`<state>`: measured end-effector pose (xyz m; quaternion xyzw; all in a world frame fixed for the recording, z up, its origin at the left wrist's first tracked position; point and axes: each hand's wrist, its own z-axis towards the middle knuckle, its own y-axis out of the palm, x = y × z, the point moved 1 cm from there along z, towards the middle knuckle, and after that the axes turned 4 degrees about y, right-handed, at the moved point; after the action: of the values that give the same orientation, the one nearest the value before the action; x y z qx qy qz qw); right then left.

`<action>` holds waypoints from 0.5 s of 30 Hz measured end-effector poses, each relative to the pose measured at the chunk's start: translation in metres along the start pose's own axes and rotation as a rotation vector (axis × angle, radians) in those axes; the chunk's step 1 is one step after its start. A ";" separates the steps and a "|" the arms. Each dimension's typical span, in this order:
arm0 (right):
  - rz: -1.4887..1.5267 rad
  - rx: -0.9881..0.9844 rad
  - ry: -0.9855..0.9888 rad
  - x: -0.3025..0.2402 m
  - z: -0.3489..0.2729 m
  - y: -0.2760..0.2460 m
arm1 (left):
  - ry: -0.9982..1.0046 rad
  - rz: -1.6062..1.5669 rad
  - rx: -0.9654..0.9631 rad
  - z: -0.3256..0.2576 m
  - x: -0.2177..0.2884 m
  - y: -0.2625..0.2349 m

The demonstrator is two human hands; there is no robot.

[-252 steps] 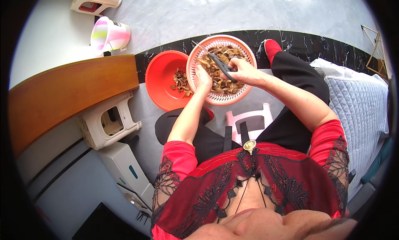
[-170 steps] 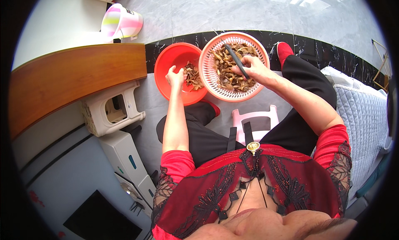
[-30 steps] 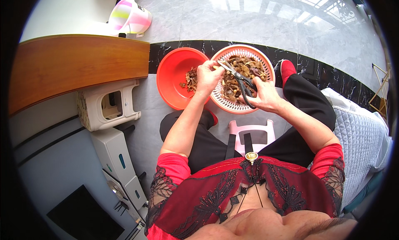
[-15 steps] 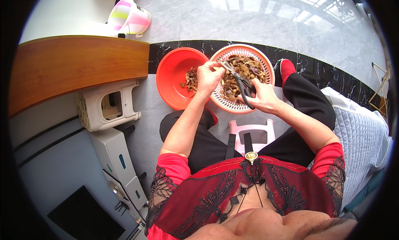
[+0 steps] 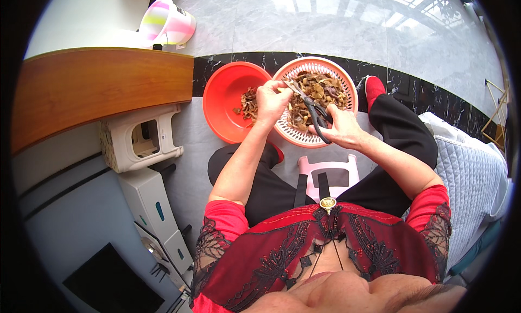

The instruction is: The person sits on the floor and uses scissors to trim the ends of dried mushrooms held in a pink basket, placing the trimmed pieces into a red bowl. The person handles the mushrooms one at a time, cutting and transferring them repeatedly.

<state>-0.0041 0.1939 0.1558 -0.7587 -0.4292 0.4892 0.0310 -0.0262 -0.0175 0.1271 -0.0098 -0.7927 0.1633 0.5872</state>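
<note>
No lettering or number can be read here. A pink, white and yellow-green bucket (image 5: 168, 23), at the upper left, bears a dark label (image 5: 180, 10) on its side, near the rim; any print on it is too small and tilted to make out. A cream plastic stool (image 5: 130, 155), at the left below the brown wooden panel (image 5: 108, 90), seems to carry a tiny dark mark on one leg, though the view is too coarse to tell whether it is writing.

Glossy grey floor (image 5: 260, 31) — black border (image 5: 400, 88) — brown wooden panel (image 5: 108, 90).
</note>
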 end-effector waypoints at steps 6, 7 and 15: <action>0.097 -0.036 0.055 0.005 0.003 0.000 | -0.017 0.039 -0.002 0.001 0.000 0.000; 0.147 -0.056 0.087 0.006 0.006 0.000 | -0.018 0.030 -0.008 0.001 0.001 0.000; 0.091 -0.126 0.081 -0.003 0.000 -0.007 | -0.058 -0.015 -0.010 0.002 0.001 -0.002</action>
<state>-0.0085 0.1962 0.1609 -0.7968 -0.4227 0.4312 -0.0215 -0.0275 -0.0201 0.1281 -0.0018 -0.8102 0.1552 0.5652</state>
